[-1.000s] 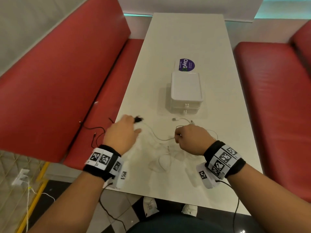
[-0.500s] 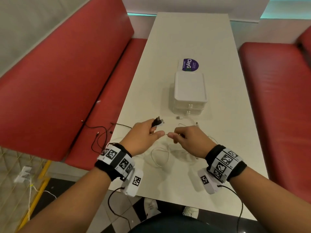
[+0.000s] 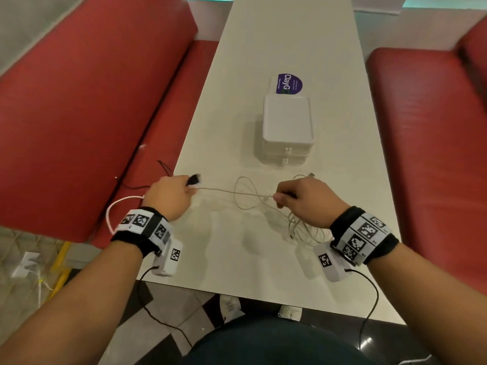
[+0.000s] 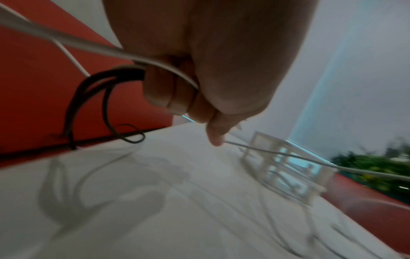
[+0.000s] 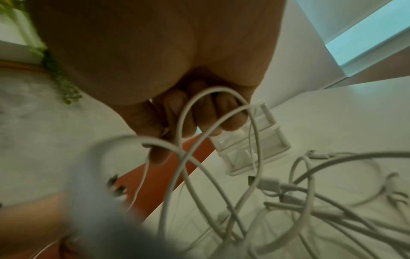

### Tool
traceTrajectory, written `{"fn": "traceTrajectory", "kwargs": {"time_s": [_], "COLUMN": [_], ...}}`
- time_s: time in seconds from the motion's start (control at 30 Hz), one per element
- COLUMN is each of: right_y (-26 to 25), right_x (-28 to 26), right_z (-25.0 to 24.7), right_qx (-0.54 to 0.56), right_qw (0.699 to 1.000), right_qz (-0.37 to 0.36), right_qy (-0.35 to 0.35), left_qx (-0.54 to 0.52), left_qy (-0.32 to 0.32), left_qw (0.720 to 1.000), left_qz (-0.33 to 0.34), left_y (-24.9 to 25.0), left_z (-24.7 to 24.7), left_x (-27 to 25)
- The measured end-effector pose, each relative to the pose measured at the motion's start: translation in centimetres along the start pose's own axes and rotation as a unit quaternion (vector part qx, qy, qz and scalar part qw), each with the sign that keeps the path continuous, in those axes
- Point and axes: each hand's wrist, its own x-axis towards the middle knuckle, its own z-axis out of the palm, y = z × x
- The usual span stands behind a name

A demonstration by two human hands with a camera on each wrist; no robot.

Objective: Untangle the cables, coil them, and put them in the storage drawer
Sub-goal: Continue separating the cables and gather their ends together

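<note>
A thin white cable [image 3: 232, 191] stretches taut between my two hands above the table. My left hand [image 3: 170, 194] grips it together with a black cable [image 4: 88, 98] whose plug [image 3: 193, 179] sticks out past the knuckles, and a thicker white cable [image 3: 116, 206] loops back over the wrist. My right hand [image 3: 299, 197] pinches the white cable [image 5: 164, 135], with more white loops [image 5: 213, 122] draped over its fingers. A white tangle [image 3: 300, 225] lies on the table under the right hand. The small white storage drawer unit [image 3: 287, 127] stands beyond the hands, both drawers closed.
The long white table [image 3: 263, 48] runs away from me between two red benches [image 3: 79, 114]. A purple-labelled white card [image 3: 288, 84] lies behind the drawer unit. The black cable [image 3: 142, 185] trails off the table's left edge onto the bench.
My hands were close together half a second ago; they have drawn apart, pulling the thin white cable straight. A thicker white loop now shows over the left wrist.
</note>
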Motion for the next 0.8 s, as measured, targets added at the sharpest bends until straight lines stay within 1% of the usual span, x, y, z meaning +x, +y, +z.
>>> {"fn": "traceTrajectory", "kwargs": {"time_s": [0.03,0.1,0.13,0.2,0.27,0.33,0.4,0.47,0.53,0.57,0.6,0.67,0.73,0.8], "right_y": [0.3,0.4,0.2,-0.3,-0.8,-0.9,-0.3,1.5,3.8,4.7,5.5,6.0,5.1,3.5], "right_x": [0.1,0.4,0.7,1.2,1.3,1.0,0.5,0.1,-0.1,-0.1,-0.1,0.1,0.7,1.9], "right_z": [0.0,0.5,0.9,1.7,1.9,1.3,0.3,-0.6,-1.3,-1.6,-1.8,-2.0,-1.4,-0.3], "right_qx": [-0.007,-0.018,-0.018,0.002,0.052,0.110,0.152,0.175,0.171,0.161,0.153,0.153,0.144,0.133], "right_qw": [1.000,1.000,1.000,0.999,0.998,0.989,0.976,0.963,0.954,0.952,0.950,0.948,0.959,0.975], "right_qz": [0.007,0.015,0.019,0.026,0.024,0.005,0.002,0.043,0.103,0.130,0.151,0.168,0.142,0.091], "right_qy": [0.001,0.014,0.018,0.018,0.041,0.094,0.159,0.202,0.224,0.227,0.227,0.223,0.199,0.154], "left_qx": [0.033,0.088,0.097,0.098,0.092,0.068,0.065,0.074,0.086,0.090,0.089,0.071,0.018,-0.054], "left_qy": [0.011,0.029,0.032,0.017,-0.002,-0.002,0.027,0.078,0.119,0.128,0.137,0.148,0.141,0.106], "left_qw": [0.999,0.996,0.995,0.995,0.996,0.997,0.991,0.979,0.966,0.965,0.967,0.975,0.986,0.993], "left_qz": [-0.020,-0.016,0.001,0.030,0.017,-0.042,-0.113,-0.171,-0.212,-0.212,-0.195,-0.152,-0.088,-0.010], "left_y": [-0.8,-1.0,-0.3,1.4,1.7,-0.4,-3.7,-7.2,-10.2,-10.9,-11.2,-9.6,-6.3,-2.6], "left_z": [-0.2,-0.4,-0.5,-0.8,-1.2,-1.6,-2.4,-3.7,-5.1,-5.7,-6.0,-5.9,-4.9,-3.3], "left_x": [0.1,-0.2,-0.3,-0.6,-0.3,0.1,0.0,-0.4,-0.8,-0.9,-0.9,-0.8,-0.9,-1.1]}}
